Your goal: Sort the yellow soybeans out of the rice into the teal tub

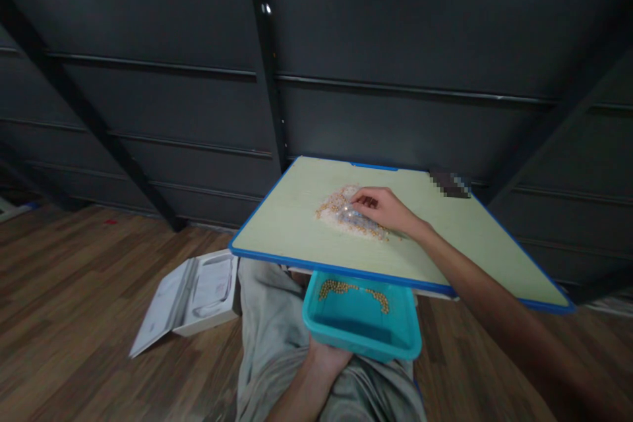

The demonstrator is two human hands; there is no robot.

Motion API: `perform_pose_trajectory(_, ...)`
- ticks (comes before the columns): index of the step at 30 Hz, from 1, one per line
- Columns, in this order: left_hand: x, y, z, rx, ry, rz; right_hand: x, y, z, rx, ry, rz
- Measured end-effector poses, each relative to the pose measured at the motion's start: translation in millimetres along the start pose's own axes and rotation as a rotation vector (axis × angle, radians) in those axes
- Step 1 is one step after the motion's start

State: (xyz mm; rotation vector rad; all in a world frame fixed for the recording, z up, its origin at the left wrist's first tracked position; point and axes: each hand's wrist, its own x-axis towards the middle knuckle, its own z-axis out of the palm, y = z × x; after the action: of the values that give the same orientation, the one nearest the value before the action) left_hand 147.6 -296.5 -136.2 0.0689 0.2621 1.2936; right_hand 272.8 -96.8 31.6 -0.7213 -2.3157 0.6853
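On the table top lies a loose pile of pale grains mixed with golden-tan round pieces (336, 203), like beans or beads. My right hand (380, 206) is over the pile's right side, fingers bent and pinched together; what they hold, if anything, is too small to make out. Below the fingers a shiny, clear patch (350, 213) lies in the pile, perhaps plastic. Under the front edge of the table, my left hand (329, 353) supports a turquoise plastic tub (363, 341) from below, its fingers hidden. Golden round pieces (336, 287) lie along the tub's far side.
The pale green table top (277, 227) has a blue rim. A dark, pixelated object (450, 184) lies at its far right corner. An opened white box (210, 293) stands on the wooden floor (89, 290) to the left. A dark panelled wall (198, 105) rises behind.
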Motion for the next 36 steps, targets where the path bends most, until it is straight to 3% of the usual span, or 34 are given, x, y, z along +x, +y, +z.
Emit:
perform_pose_trajectory(13,-1,3,0.4,-0.027,-0.105,0.000,-3,-9,0,-0.058,-0.034,-0.008)
perform_pose_trajectory(19,0,3,2.6,-0.005,-0.017,-0.015,0,-1,3,0.036,-0.061,0.069)
perform_pose_trajectory(24,1,3,0.7,0.003,-0.033,0.005,1,0,3,0.097,-0.076,0.110)
perform_pose_trajectory(32,1,4,3.2,-0.008,0.030,0.012,-2,-5,3,0.209,-0.147,0.107)
perform_pose_trajectory(36,0,5,2.7,-0.018,0.010,0.004,-2,-4,3,0.164,-0.098,0.076)
